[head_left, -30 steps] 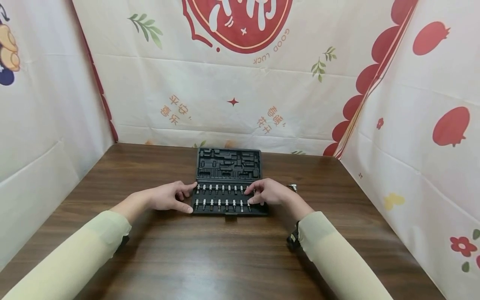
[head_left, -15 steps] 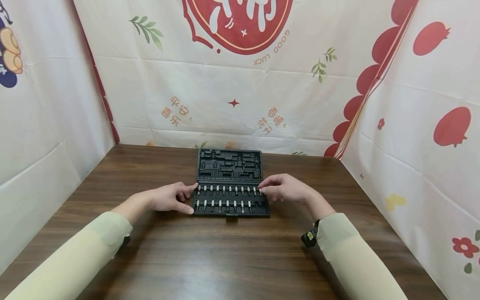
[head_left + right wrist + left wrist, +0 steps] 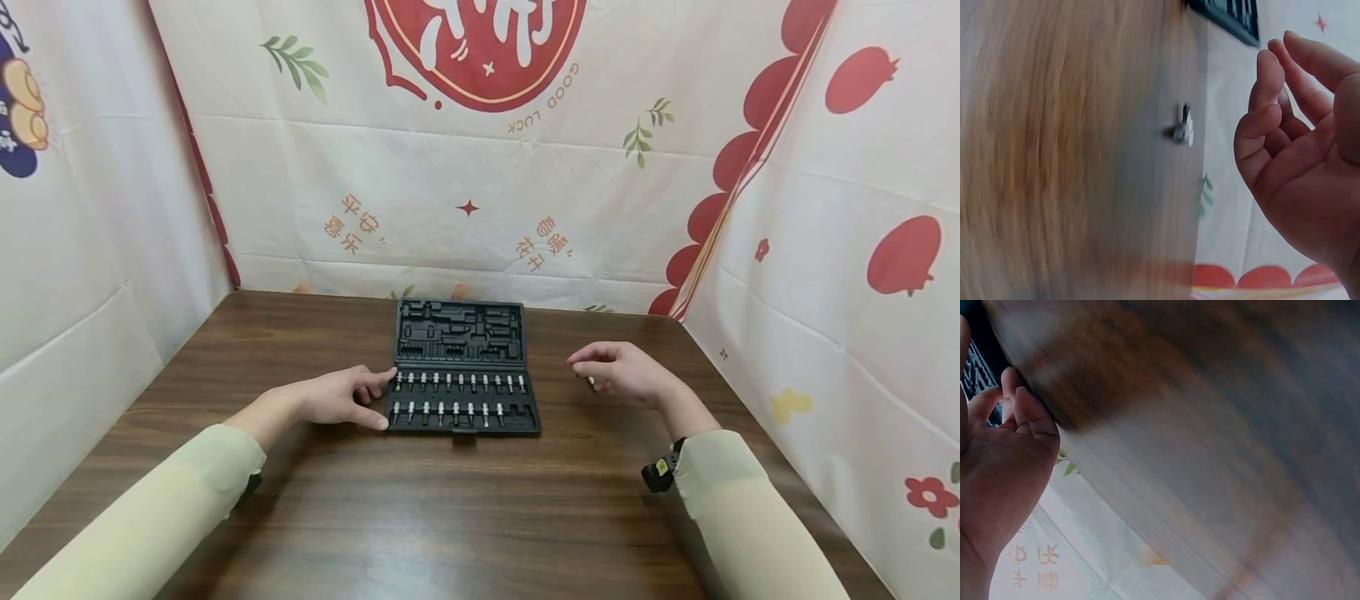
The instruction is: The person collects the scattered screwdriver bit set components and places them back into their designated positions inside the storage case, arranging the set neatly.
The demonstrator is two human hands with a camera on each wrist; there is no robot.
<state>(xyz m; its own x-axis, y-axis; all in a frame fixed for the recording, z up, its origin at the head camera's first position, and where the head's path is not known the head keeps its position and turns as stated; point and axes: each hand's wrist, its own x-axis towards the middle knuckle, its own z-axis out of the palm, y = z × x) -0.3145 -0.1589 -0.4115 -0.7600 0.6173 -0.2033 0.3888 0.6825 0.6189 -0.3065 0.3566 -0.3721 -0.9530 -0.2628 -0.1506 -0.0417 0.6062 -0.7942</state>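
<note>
An open black plastic case lies on the table, with two rows of silver socket bits in its lower half. My left hand touches the case's left edge, thumb at the front corner and index finger near the hinge. In the left wrist view, its other fingers are loosely curled beside the case. To the right of the case hovers my right hand, fingers loosely bent with nothing visible between them. Below it a small metal piece lies on the wood, mostly covered by the hand in the head view.
The case's raised lid leans back behind the bits, its moulded recesses facing me. A slot gap shows at the right end of the front row. Patterned cloth hangs behind the brown wooden table and along both sides.
My right hand has left the case, first touching the right end of the back row, then moving right to above the small metal piece. The left hand stays at the case's left edge.
</note>
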